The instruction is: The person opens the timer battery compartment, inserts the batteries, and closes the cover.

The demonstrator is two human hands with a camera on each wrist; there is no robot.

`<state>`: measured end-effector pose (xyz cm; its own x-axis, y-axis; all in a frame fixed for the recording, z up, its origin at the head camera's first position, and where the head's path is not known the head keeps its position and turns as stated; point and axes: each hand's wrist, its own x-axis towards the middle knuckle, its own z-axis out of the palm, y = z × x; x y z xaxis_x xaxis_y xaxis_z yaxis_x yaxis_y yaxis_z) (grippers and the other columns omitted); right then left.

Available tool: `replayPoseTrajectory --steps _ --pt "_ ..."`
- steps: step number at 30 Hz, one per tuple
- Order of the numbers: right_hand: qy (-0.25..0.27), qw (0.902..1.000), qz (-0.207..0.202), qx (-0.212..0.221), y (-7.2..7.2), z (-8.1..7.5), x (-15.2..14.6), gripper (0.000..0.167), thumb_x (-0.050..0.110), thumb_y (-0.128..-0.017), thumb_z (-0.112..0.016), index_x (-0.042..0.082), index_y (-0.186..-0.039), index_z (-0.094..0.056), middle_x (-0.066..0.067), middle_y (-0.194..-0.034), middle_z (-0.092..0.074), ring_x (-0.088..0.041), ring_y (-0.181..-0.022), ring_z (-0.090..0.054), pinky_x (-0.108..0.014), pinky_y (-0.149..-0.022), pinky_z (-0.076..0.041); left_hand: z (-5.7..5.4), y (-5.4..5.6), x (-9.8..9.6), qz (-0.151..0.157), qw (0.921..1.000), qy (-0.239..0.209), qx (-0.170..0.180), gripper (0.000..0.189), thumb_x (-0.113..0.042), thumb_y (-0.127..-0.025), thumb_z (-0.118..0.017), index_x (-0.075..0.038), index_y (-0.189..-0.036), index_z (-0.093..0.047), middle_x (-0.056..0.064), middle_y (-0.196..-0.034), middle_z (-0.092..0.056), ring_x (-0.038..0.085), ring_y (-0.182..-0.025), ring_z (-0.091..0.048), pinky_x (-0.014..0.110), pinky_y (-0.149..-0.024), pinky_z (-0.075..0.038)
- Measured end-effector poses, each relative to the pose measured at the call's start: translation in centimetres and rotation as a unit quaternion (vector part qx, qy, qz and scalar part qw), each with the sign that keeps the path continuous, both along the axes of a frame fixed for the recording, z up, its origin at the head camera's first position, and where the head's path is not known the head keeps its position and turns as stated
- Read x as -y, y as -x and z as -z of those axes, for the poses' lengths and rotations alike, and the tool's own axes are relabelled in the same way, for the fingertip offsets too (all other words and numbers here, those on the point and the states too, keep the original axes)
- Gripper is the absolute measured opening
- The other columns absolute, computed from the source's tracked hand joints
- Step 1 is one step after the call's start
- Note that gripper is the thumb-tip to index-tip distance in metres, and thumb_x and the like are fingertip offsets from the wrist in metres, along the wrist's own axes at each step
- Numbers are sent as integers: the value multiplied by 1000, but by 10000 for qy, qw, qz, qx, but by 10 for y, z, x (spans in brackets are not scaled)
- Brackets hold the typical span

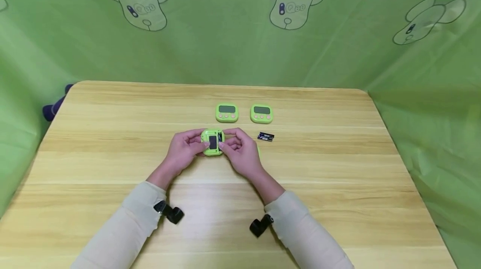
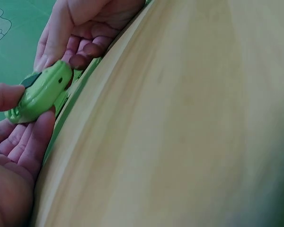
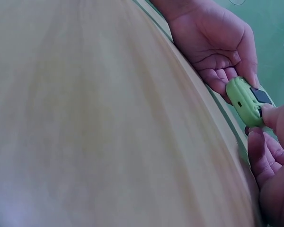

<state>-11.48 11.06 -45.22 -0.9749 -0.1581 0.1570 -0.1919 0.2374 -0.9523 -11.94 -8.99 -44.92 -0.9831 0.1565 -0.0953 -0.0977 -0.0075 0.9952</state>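
Observation:
A small green digital timer [image 1: 213,142] is held back side up between both hands, over the middle of the table. My left hand [image 1: 183,148] grips its left edge, thumb on the back and fingers beneath. At the right edge, my right hand [image 1: 242,153] pinches the timer, with its thumb pressing at the long battery slot. A dark battery [image 1: 220,136] shows in that slot. The left wrist view shows the timer's rounded green side [image 2: 42,94] between the two hands. In the right wrist view, the right thumb [image 3: 270,116] lies at the slot beside the black back panel [image 3: 261,95].
Two more green timers, a left one [image 1: 227,112] and a right one [image 1: 261,113], lie screen up beyond the hands. Loose black batteries [image 1: 266,136] lie right of the right hand. A green edge [image 1: 258,150] peeks out behind that hand, mostly hidden.

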Motion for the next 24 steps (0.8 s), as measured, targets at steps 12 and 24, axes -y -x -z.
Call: replayPoseTrajectory --steps 12,24 --pt "-245 9989 338 -209 -12 -8 -9 39 6 -79 -86 -1 -115 -69 -10 -95 -73 -18 -73 -68 -29 -67 -61 4 0 -2 -254 9994 62 -238 44 6 -86 -72 7 -128 -62 19 -95 -70 13 -74 -67 29 -66 -61" --pt "-1742 9775 1179 -155 -24 -17 -42 30 7 -75 -88 5 -101 -74 -4 -90 -72 -16 -71 -62 -31 -66 -56 3 0 -1 -245 9994 105 -223 46 5 -85 -73 7 -129 -61 19 -96 -70 13 -74 -68 28 -67 -61"
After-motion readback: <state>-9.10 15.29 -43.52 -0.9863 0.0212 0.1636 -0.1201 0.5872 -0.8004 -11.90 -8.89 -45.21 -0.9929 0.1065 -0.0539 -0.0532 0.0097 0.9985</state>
